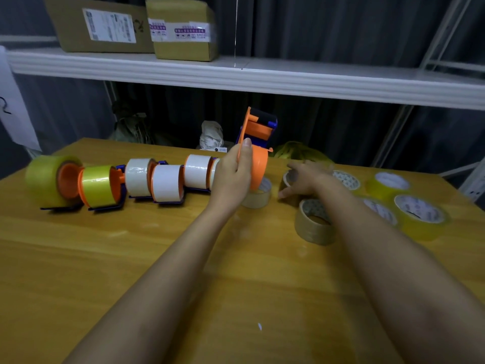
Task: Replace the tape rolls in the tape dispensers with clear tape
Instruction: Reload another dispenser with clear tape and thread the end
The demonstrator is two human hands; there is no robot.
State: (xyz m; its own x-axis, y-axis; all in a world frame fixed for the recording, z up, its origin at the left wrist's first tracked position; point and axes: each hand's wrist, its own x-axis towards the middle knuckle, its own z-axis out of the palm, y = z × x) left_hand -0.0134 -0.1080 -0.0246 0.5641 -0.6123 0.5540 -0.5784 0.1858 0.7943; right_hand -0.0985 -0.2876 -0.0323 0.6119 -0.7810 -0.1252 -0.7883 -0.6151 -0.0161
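My left hand (232, 177) grips an orange tape dispenser (258, 143) with an empty hub, held upright above the wooden table (131, 258). My right hand (304, 179) reaches over loose rolls, its fingers spread and blurred, close to a brown roll (287, 178); whether it touches is unclear. A pale roll (258, 197) lies under the held dispenser, and another brown roll (313, 223) lies below my right wrist. Clear yellowish rolls (420, 216) lie at the right. A row of loaded dispensers (147, 179) stands at the left, some with white tape, some with yellowish tape.
A white shelf (262, 74) hangs above the table's far edge, carrying two cardboard boxes (181, 30). Crumpled bags (211, 135) sit behind the table. Dark curtains form the background.
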